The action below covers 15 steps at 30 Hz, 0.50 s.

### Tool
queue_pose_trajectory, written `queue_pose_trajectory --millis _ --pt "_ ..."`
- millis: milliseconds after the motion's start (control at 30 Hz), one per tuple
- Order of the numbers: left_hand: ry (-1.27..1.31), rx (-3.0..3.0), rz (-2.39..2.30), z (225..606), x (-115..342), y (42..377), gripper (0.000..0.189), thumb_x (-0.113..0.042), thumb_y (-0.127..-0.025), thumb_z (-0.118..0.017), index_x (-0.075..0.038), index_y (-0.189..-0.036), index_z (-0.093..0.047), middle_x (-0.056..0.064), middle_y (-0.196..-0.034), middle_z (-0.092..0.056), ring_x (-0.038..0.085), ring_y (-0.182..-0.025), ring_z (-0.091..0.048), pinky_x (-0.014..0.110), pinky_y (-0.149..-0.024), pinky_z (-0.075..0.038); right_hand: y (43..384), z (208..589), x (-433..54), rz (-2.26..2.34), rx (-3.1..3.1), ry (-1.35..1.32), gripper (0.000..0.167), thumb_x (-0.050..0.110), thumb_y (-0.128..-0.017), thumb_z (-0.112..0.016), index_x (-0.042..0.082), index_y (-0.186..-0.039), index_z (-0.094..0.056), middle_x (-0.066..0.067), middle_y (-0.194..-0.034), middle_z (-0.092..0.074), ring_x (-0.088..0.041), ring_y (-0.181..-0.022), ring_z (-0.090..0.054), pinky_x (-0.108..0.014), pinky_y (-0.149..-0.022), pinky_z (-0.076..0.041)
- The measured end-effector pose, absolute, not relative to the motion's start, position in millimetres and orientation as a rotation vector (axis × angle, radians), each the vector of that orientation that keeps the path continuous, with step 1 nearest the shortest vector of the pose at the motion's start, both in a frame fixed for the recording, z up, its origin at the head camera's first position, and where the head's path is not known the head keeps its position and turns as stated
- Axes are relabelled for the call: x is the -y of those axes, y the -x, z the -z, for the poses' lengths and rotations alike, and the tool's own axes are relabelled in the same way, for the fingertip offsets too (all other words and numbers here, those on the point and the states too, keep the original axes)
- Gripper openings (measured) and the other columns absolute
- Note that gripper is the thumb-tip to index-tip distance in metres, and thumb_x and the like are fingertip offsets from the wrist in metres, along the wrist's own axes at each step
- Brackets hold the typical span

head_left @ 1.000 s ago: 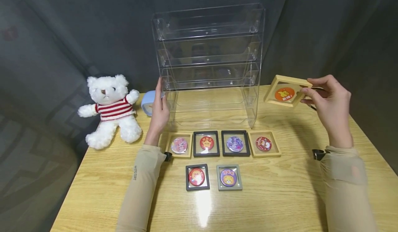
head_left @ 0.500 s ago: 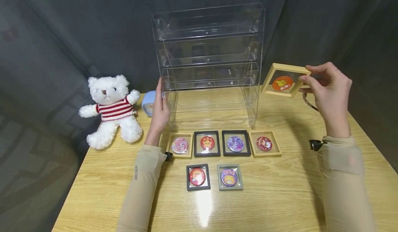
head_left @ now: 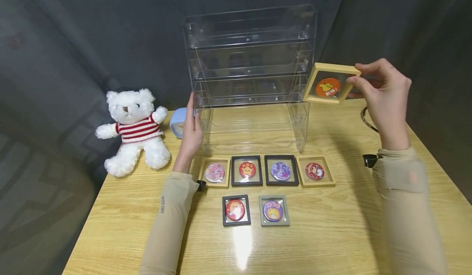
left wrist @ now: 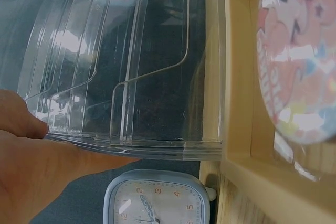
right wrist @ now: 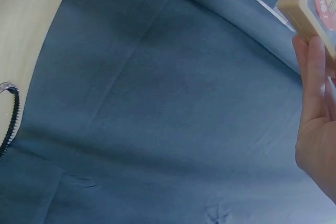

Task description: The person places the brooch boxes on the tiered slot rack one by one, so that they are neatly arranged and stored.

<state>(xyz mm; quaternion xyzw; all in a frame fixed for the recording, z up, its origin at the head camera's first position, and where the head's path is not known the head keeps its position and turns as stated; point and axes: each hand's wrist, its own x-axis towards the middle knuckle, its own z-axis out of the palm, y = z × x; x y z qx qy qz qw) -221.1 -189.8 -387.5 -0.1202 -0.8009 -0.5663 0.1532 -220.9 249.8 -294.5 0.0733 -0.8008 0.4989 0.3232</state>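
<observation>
The right hand (head_left: pixel 389 90) pinches the right edge of a yellow frame (head_left: pixel 335 67) between thumb and fingers; an orange badge (head_left: pixel 327 87) with a thumbs-up shows inside it. The frame hangs raised and tilted at the right side of a clear rack (head_left: pixel 254 71); whether they touch, I can't tell. The left hand (head_left: pixel 191 137) holds the rack's left side panel, thumb inside, straight fingers along the outside. Just beside that hand is a blue clock (head_left: pixel 178 122), then a white bear (head_left: pixel 134 131). In front of the rack, four framed badges (head_left: pixel 247 170) lie in a row on the wooden surface (head_left: pixel 332 238), with two smaller framed badges (head_left: pixel 235 210) nearer. A dark curtain (head_left: pixel 110 21) hangs behind.
</observation>
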Motion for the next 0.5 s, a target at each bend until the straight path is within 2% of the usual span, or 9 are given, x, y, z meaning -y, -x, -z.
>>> queue_pose_trajectory --millis 267,367,500 --pt "0.34 2.317 1.622 386.4 188.0 222.2 0.061 0.0 -0.116 -0.026 -0.012 -0.174 -0.008 0.006 -0.179 -0.006 0.018 -0.163 -0.007 0.037 -0.131 -0.017 235.1 277.6 -238.7 -1.345 2.066 -0.184 0.023 -0.003 -0.095 -0.078 0.001 -0.118 -0.078 0.008 -0.108 -0.075 0.004 -0.082 -0.072 -0.012 -0.068 -0.058" --pt "0.337 2.322 1.622 386.8 187.9 222.6 0.062 -0.001 -0.116 -0.026 -0.013 -0.174 -0.008 0.005 -0.179 -0.005 0.017 -0.163 -0.006 0.036 -0.131 -0.016 240.9 272.0 -233.9 -1.352 2.061 -0.177 0.025 -0.003 -0.095 -0.078 0.006 -0.119 -0.079 0.002 -0.11 -0.076 0.004 -0.086 -0.073 -0.013 -0.069 -0.058" --pt "0.336 2.324 1.63 387.8 188.2 222.8 0.061 -0.003 -0.117 -0.026 -0.015 -0.174 -0.007 0.004 -0.179 -0.005 0.016 -0.163 -0.006 0.036 -0.131 -0.016 247.7 267.2 -228.3 -1.293 2.075 -0.186 0.025 0.002 -0.097 -0.078 0.006 -0.121 -0.078 -0.001 -0.115 -0.076 0.002 -0.092 -0.074 -0.012 -0.071 -0.058"
